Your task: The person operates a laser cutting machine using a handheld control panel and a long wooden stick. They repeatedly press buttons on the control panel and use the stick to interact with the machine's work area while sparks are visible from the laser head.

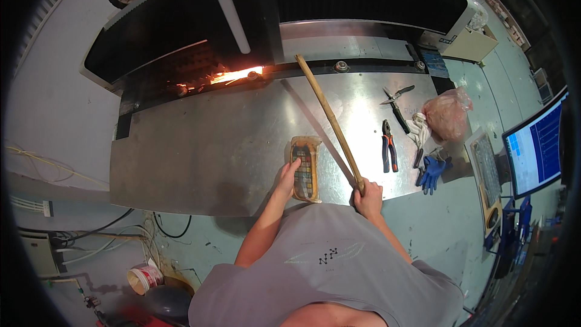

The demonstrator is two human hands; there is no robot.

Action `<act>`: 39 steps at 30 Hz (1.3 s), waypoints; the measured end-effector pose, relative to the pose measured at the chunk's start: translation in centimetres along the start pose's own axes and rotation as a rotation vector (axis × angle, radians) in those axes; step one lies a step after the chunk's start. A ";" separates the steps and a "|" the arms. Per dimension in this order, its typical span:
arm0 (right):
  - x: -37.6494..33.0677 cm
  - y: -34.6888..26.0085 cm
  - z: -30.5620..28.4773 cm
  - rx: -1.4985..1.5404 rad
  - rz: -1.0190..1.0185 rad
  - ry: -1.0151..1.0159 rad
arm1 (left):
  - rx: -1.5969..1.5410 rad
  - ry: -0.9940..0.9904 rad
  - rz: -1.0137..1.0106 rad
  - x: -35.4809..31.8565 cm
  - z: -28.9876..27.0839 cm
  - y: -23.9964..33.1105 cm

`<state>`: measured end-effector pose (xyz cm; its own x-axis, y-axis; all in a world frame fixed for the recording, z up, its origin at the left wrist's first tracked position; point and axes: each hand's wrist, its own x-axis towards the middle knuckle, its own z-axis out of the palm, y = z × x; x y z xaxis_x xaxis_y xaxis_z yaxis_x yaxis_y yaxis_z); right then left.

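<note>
My left hand (288, 178) is closed round the left side of a remote control (305, 169) with rows of buttons, wrapped in a worn yellowish cover. My right hand (368, 198) grips the near end of a long wooden stick (327, 109). The stick slants away to the upper left over a bare metal sheet (200, 151), its far tip near the machine's dark rail. Right of the stick, pliers (388, 148) with orange-and-black handles lie on the sheet. Another pair of pliers (396, 108) lies open beyond them.
Bright sparks (236, 75) fly beneath the dark machine head (224, 12). On the right are a pink plastic bag (448, 113), a white cloth (418, 130) and blue gloves (431, 172). A keyboard (485, 166) and monitor (537, 145) stand farther right. Cables and a bucket (144, 279) occupy the lower-left floor.
</note>
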<state>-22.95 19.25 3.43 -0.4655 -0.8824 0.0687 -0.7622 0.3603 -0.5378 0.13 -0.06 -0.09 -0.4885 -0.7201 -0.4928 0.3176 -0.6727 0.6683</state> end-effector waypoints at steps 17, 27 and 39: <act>0.1 0.4 0.6 0.072 0.030 0.096 | -0.012 -0.042 0.009 0.1 -0.1 -0.1; 0.3 -0.3 0.3 0.163 0.128 0.040 | 0.135 0.226 0.031 0.6 -0.9 -1.1; 0.4 -0.5 1.7 0.137 0.083 0.037 | 0.152 0.073 0.015 -0.7 1.8 2.2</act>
<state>-22.02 18.26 2.30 -0.5422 -0.8388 0.0488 -0.6531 0.3842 -0.6525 -0.31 -0.74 2.69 -0.4226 -0.7441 -0.5174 0.1950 -0.6321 0.7499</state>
